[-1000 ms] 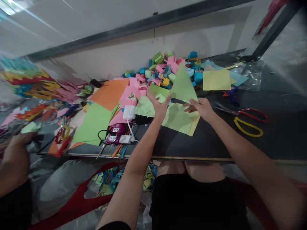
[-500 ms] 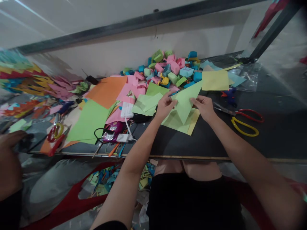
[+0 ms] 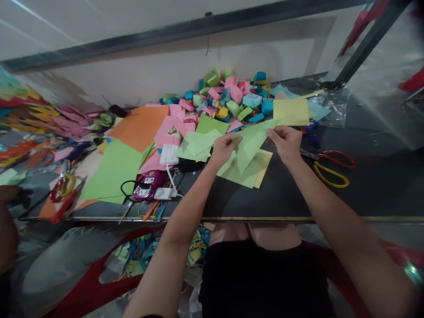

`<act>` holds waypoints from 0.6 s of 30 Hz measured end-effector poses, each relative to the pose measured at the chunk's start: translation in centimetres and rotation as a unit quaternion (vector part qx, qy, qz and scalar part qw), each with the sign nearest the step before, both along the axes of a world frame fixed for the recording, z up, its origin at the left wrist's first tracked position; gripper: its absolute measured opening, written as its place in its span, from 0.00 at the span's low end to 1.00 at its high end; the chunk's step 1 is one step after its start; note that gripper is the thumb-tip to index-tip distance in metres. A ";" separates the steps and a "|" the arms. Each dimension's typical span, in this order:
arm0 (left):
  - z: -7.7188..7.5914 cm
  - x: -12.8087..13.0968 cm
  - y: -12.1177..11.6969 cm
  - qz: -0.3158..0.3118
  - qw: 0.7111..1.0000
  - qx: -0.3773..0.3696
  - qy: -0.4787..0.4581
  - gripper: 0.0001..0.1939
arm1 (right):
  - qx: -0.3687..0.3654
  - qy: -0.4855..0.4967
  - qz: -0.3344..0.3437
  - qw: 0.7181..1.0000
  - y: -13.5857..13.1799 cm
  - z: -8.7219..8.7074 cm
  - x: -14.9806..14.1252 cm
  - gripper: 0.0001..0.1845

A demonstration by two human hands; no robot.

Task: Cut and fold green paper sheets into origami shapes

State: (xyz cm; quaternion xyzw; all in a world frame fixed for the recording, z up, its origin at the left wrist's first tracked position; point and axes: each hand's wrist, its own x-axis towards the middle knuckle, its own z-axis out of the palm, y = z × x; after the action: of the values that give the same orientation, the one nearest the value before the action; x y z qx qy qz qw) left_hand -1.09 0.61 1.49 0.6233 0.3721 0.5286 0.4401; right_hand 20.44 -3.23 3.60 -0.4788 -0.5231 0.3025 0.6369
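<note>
While a pale green sheet [image 3: 249, 148] is held up just above the stack of green paper [image 3: 238, 178] on the desk [image 3: 265, 205], a roughly triangular shape is shown by it, with one point directed down toward the stack. Its left corner is pinched between the thumb and fingers of the left hand [image 3: 225, 149], and its upper right edge is gripped by the thumb and fingertips of the right hand [image 3: 286, 140]. Both hands are thus closed narrowly on the same sheet. Whether the stack is touched by the lower point cannot be told.

Along the stack's right edge, a strip of yellow paper [image 3: 263, 168] is exposed from beneath. To the right of the stack, large scissors [image 3: 320, 156] with one red and one yellow handle are laid, their blades partly hidden by the right hand. Beyond the stack and to its right, a blue tool [image 3: 311, 134] and a yellow sheet [image 3: 291, 111] are placed. Directly behind the stack, a heap of folded paper pieces [image 3: 236, 94] in pink, green, blue and yellow is gathered. Just left of the stack, green slips [image 3: 199, 145] are overlapped. Farther left of it, a white power strip [image 3: 169, 154] and a purple socket box [image 3: 159, 178] are set, and past them green sheets [image 3: 111, 170] and an orange sheet [image 3: 141, 126] are spread. Well left of the stack, a co-worker's hand [image 3: 9, 193] is blurred and partly cut off.
</note>
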 end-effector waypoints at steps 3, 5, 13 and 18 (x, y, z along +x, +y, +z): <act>0.9 -0.3 0.0 0.014 0.998 0.040 0.035 0.13 | -0.007 -0.011 0.020 1.000 0.3 0.3 0.9 0.28; 1.4 -0.5 0.2 0.008 0.998 0.036 0.045 0.11 | -0.013 -0.012 0.028 0.999 0.4 0.4 1.3 0.28; 3.7 -2.4 2.3 0.054 0.974 0.117 0.184 0.08 | -0.041 -0.068 0.047 0.996 0.5 1.7 2.1 0.22; 2.9 -0.2 -1.8 0.266 0.921 0.235 0.161 0.17 | -0.075 0.069 -0.008 0.995 1.6 0.9 2.1 0.28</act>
State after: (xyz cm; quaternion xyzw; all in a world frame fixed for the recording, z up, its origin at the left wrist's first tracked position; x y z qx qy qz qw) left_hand -1.32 -1.17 4.42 0.6638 0.4554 0.5904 0.0587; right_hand 22.55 -1.62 4.51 -0.5077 -0.4494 0.3680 0.6363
